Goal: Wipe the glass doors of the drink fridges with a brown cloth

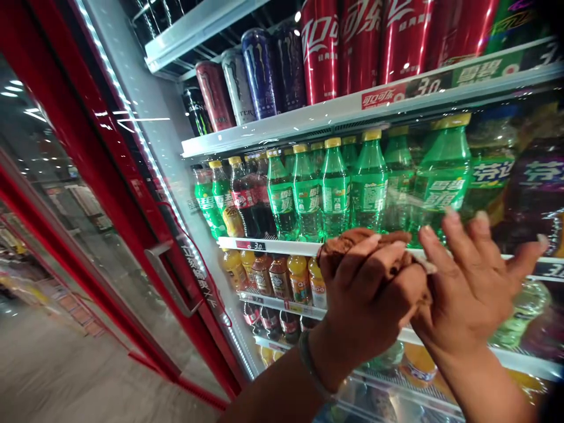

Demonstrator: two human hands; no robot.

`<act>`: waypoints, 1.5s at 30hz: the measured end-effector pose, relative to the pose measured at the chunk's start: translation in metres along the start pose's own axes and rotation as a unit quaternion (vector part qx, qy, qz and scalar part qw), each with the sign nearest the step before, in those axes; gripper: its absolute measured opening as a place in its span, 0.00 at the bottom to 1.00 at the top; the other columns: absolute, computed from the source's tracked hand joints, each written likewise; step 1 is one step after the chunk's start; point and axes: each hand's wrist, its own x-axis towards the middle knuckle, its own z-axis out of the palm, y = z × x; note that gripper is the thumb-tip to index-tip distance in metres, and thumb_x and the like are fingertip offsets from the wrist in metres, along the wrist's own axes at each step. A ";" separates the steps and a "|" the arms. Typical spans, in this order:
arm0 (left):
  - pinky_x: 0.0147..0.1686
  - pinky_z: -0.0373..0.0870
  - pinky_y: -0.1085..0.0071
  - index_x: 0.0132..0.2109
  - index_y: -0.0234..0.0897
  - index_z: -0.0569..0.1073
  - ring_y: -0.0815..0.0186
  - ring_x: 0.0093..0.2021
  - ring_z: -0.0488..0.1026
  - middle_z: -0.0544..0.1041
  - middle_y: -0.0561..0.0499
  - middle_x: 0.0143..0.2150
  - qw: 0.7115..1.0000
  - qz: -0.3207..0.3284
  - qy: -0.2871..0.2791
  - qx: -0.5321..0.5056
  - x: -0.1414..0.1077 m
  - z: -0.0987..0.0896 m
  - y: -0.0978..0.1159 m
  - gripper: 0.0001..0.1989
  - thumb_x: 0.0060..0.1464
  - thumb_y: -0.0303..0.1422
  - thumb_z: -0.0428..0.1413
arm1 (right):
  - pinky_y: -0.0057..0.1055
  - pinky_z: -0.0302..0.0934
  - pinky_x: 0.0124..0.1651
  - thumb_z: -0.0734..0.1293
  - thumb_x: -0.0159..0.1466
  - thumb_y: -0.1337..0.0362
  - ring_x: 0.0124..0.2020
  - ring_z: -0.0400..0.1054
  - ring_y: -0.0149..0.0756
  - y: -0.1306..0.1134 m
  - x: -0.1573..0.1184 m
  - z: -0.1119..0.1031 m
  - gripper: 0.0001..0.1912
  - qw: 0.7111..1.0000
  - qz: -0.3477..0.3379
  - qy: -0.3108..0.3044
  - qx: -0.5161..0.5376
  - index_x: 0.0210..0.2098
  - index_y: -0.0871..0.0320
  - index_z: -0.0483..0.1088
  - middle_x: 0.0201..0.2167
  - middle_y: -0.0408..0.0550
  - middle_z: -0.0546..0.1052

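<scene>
My left hand [368, 294], with a band on its wrist, is closed around a bunched brown cloth [352, 239]. Folds of the cloth stick out above and beside the fingers. Close against it on the right, my right hand [469, 282] has its fingers spread and its back toward me. Whether its hidden thumb side touches the cloth, I cannot tell. Both hands are in front of a drinks cooler's shelf [295, 244]. Green soda bottles [335, 191] with yellow caps stand in a row just behind them.
Above, red cola cans [319, 53] and slim energy drink cans [259, 73] line a shelf with price strips. Juice bottles [298, 279] stand lower down. At left is a red-framed glass door [132, 194] with a metal handle [170, 282], beside a grey floor [66, 376].
</scene>
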 end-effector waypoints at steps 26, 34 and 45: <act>0.66 0.61 0.50 0.51 0.47 0.78 0.55 0.63 0.71 0.80 0.50 0.58 0.993 -0.066 0.089 0.044 0.026 -0.026 -0.063 0.12 0.60 0.32 0.63 | 0.62 0.43 0.77 0.65 0.69 0.72 0.74 0.57 0.51 -0.067 0.036 0.036 0.36 0.997 0.000 0.012 0.082 0.73 0.41 0.57 0.71 0.47 0.66; 0.64 0.64 0.54 0.47 0.44 0.78 0.56 0.63 0.72 0.80 0.48 0.56 0.999 -0.025 0.025 0.023 -0.038 -0.057 -0.087 0.11 0.62 0.26 0.56 | 0.59 0.46 0.77 0.67 0.67 0.73 0.72 0.60 0.49 -0.070 0.017 0.043 0.35 0.998 -0.053 -0.018 0.019 0.70 0.47 0.63 0.69 0.49 0.68; 0.64 0.68 0.57 0.53 0.44 0.77 0.56 0.65 0.70 0.79 0.48 0.56 0.997 -0.025 0.067 -0.015 -0.003 -0.040 -0.080 0.15 0.59 0.32 0.64 | 0.58 0.47 0.78 0.65 0.70 0.67 0.73 0.59 0.50 -0.071 0.012 0.046 0.32 0.998 -0.063 -0.007 -0.009 0.72 0.48 0.60 0.70 0.46 0.66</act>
